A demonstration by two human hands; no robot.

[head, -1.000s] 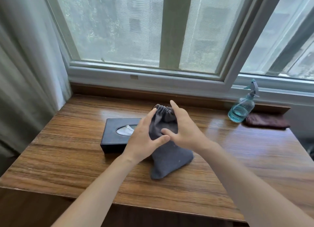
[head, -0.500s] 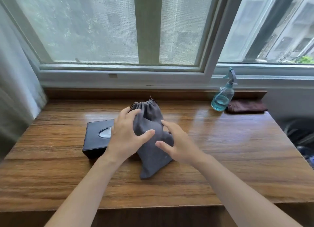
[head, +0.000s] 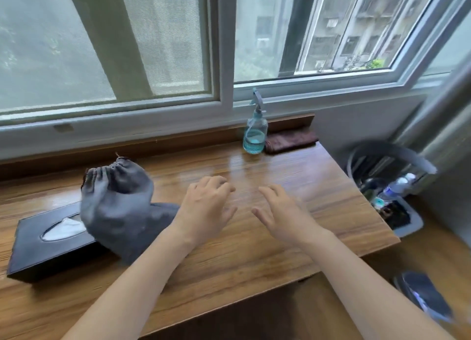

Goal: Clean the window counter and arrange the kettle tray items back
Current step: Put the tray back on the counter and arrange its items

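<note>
A grey drawstring pouch leans on a black tissue box at the left of the wooden counter. My left hand hovers just right of the pouch, fingers loosely curled, holding nothing. My right hand floats beside it over bare wood, fingers relaxed and empty. A clear spray bottle with blue liquid stands at the back of the counter, with a folded brown cloth right of it. No kettle or tray shows.
The window frame runs along the back. Right of the counter's end stands a grey bin with water bottles and cables in it. A dark shoe-like object lies on the floor at the lower right.
Both hands have let go of the pouch and moved right, over the counter. The view has swung right, and the bin has come into sight.
</note>
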